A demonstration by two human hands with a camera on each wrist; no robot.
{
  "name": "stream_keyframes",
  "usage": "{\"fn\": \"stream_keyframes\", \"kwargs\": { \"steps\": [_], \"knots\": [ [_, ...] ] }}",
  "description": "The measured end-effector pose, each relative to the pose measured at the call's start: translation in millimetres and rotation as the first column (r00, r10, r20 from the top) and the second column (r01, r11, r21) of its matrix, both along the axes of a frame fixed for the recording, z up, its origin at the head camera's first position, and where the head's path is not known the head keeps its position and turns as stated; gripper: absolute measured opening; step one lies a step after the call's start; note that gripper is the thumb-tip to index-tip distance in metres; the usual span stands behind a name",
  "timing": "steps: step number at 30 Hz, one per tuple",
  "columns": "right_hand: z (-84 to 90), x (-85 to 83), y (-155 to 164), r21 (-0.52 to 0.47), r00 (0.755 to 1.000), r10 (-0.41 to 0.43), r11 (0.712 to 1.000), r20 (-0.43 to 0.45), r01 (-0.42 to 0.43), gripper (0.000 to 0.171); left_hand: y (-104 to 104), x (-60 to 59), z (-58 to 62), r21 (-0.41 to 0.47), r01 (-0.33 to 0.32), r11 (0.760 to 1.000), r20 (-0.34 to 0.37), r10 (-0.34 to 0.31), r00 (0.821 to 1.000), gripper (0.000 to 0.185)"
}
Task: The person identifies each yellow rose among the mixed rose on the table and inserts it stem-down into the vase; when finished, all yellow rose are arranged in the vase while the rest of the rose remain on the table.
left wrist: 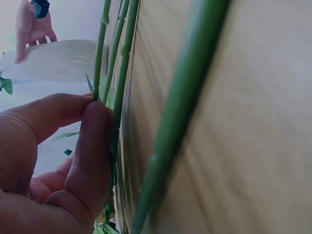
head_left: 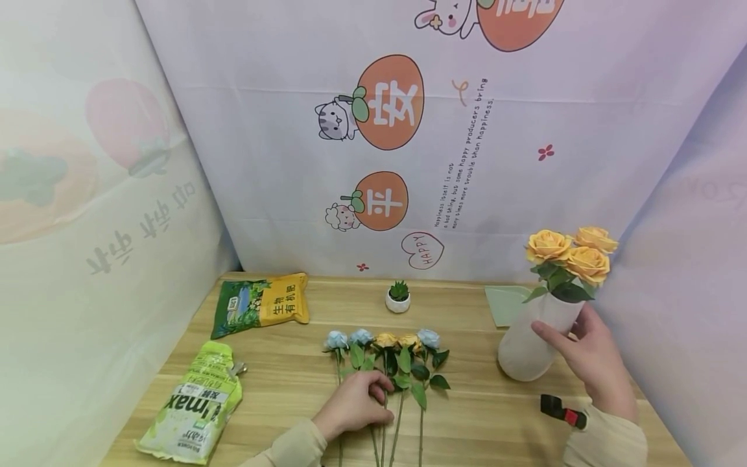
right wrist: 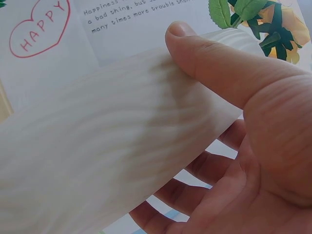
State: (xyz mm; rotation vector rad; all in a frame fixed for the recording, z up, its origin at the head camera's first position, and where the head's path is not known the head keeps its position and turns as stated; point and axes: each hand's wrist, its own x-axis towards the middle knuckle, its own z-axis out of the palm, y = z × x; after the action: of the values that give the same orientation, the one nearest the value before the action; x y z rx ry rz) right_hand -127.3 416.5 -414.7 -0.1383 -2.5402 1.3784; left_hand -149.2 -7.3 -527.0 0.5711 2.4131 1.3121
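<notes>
A row of artificial roses lies on the wooden table, with light blue roses (head_left: 428, 338) and yellow roses (head_left: 386, 340) at the far ends of long green stems (left wrist: 127, 53). Over the middle stems my left hand (head_left: 356, 403) pinches one rose stem (left wrist: 97, 73) between thumb and finger; which bloom it belongs to is hard to tell. At the right my right hand (head_left: 598, 353) grips a white vase (head_left: 525, 344) with wavy ridges (right wrist: 112, 131), thumb in front and fingers behind. The vase leans to the right, and yellow roses (head_left: 586, 264) with leaves stand in its mouth.
A green and yellow bag (head_left: 262, 303) lies at the back left, with a lime-green clipped bag (head_left: 195, 405) nearer. A small potted succulent (head_left: 399, 297) stands at the back middle. A pale green square (head_left: 504, 303) lies behind the vase. Printed cloth (head_left: 280, 194) hangs around the table.
</notes>
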Motion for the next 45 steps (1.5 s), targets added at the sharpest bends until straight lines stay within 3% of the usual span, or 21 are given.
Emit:
{"fn": "stream_keyframes", "kwargs": {
  "steps": [5,13,23,29,33,45],
  "knots": [
    [-0.4,0.1,0.9,0.002,1.000,-0.001,1.000,0.006,0.001,0.081,-1.0,0.6,4.3,0.027,-0.024,0.999,-0.025,0.025,0.999,0.041],
    [-1.9,1.3,1.6,0.001,1.000,-0.002,1.000,0.004,0.002,0.080,-2.6,-2.9,22.1,0.164,-0.027,0.986,-0.031,0.033,0.999,0.044],
    [-0.5,2.5,2.5,-0.002,1.000,-0.004,1.000,-0.009,0.004,0.079,0.6,-23.7,57.7,0.240,-0.029,0.970,-0.201,0.079,0.976,0.045],
    [0.0,2.3,1.9,-0.002,1.000,-0.002,1.000,0.013,0.002,0.082,8.2,-29.5,76.0,0.259,-0.018,0.966,-0.251,0.085,0.964,0.045],
    [0.0,1.6,1.6,0.006,1.000,-0.001,1.000,0.008,0.001,0.083,16.1,-35.6,93.4,0.276,0.023,0.961,-0.317,0.068,0.946,0.044],
    [-0.2,-0.3,0.0,0.024,0.999,-0.018,1.000,0.040,0.018,0.087,55.3,-50.0,159.0,0.342,0.150,0.928,-0.498,0.043,0.866,0.046]
  ]
}}
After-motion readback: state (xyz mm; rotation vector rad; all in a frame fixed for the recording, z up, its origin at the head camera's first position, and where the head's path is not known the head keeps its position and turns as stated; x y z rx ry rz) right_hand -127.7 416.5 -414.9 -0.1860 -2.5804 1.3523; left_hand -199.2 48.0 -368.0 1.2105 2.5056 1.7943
